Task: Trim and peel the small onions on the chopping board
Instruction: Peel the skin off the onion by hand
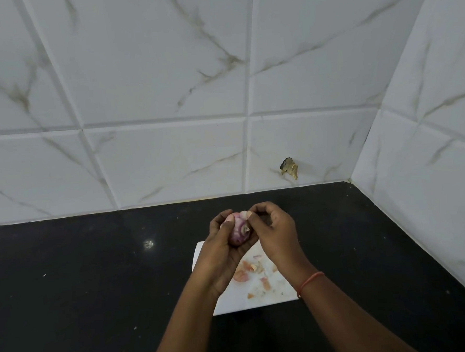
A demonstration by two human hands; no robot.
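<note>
A small purple-pink onion (238,231) is cupped in my left hand (222,247), held up above the far end of the white chopping board (260,296). My right hand (272,227) pinches a flap of dry skin at the top of the onion with thumb and fingertips. Several pieces of peeled onion skin (252,270) lie scattered on the board under my hands. Both forearms hide much of the board. No knife and no other onions are in view.
The board sits on a black stone counter (82,280) that runs to a white marble-tiled wall behind and on the right, forming a corner. A broken hole (289,167) shows in the back wall tile near the corner.
</note>
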